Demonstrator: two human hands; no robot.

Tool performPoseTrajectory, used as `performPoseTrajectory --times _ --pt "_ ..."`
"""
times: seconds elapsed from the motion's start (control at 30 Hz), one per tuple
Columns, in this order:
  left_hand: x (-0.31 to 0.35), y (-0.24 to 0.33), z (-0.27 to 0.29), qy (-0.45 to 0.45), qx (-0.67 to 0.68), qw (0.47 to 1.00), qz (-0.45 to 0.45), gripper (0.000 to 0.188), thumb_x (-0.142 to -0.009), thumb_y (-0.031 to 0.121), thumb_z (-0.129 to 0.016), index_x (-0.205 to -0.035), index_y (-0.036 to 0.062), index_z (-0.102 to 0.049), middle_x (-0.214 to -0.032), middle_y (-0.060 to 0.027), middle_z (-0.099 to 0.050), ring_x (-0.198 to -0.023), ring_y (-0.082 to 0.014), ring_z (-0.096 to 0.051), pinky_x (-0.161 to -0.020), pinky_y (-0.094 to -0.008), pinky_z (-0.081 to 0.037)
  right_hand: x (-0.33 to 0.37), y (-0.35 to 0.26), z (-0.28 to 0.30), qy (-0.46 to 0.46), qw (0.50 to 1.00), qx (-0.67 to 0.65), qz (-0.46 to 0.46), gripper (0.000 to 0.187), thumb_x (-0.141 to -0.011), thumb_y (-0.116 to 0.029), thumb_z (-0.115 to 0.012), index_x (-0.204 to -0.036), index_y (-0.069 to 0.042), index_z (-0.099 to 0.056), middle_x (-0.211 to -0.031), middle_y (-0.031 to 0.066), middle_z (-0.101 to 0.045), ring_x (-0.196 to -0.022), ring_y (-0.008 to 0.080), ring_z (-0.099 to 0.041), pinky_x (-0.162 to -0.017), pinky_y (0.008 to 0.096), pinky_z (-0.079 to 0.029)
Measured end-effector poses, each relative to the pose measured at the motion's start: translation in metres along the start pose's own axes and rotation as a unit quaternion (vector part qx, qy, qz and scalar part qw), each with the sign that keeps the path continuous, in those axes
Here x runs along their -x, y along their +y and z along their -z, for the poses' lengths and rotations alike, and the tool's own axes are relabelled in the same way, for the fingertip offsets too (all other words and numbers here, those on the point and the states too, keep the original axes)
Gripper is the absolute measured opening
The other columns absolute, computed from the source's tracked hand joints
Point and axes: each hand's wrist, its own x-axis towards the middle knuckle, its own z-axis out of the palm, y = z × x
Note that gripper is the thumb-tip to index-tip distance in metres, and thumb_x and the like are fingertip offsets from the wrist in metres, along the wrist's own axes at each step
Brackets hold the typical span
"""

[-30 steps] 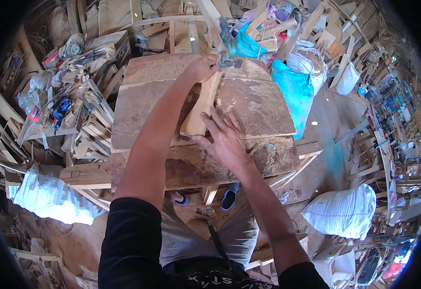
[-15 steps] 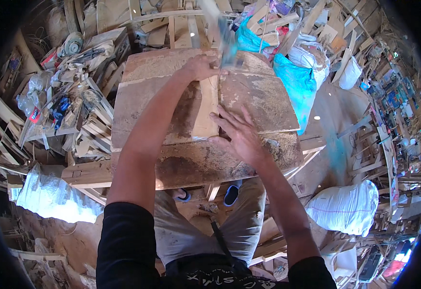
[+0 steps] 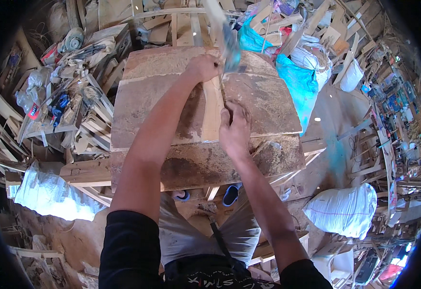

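Note:
A pale, slightly curved wooden piece (image 3: 212, 113) lies lengthwise on a worn, sawdust-covered wooden work table (image 3: 162, 113). My left hand (image 3: 203, 68) is closed over its far end, the fingertips partly hidden. Along the near right edge of the wood, my right hand (image 3: 235, 129) rests with its fingers curled and thumb against the piece. Just right of my left hand hangs a blurred grey-blue upright machine part (image 3: 230, 53). Below it, a thin dark line like a saw blade meets the wood's right edge.
Wood scraps and a clear bottle (image 3: 26, 102) crowd the left side. Blue sacks (image 3: 295, 84) stand beyond the table's right edge. A stuffed white sack (image 3: 343, 208) sits on the floor at right, and white sheeting (image 3: 51, 195) at left.
My right hand has gone from fingers spread on the wood to curled at its right edge. The wooden piece has shifted slightly right and turned a little. My left hand stays at the far end.

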Motion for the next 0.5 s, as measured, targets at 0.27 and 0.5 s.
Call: performPoseTrajectory --times 0.27,0.5 --pt "-0.009 -0.019 -0.005 0.004 0.009 1.0 0.015 0.056 -0.087 0.058 -0.067 -0.113 0.0107 -0.08 -0.112 -0.0225 -0.076 -0.107 -0.0409 -0.073 -0.097 -0.0491 -0.058 -0.008 0.0 0.01 -0.057 0.996 0.067 0.031 0.029 -0.103 -0.022 -0.059 -0.119 -0.005 -0.076 -0.134 0.0127 -0.07 -0.136 0.033 -0.056 -0.124 0.058 -0.028" --pt "-0.013 -0.011 -0.006 -0.008 0.024 0.999 0.033 0.064 -0.086 0.062 -0.065 -0.109 0.0046 -0.081 -0.112 -0.0259 -0.076 -0.108 -0.0405 -0.073 -0.099 -0.0483 -0.058 -0.013 0.006 0.011 -0.059 0.994 0.091 0.012 0.031 -0.103 -0.025 -0.058 -0.121 -0.008 -0.076 -0.135 0.0101 -0.07 -0.135 0.0317 -0.057 -0.125 0.059 -0.027"
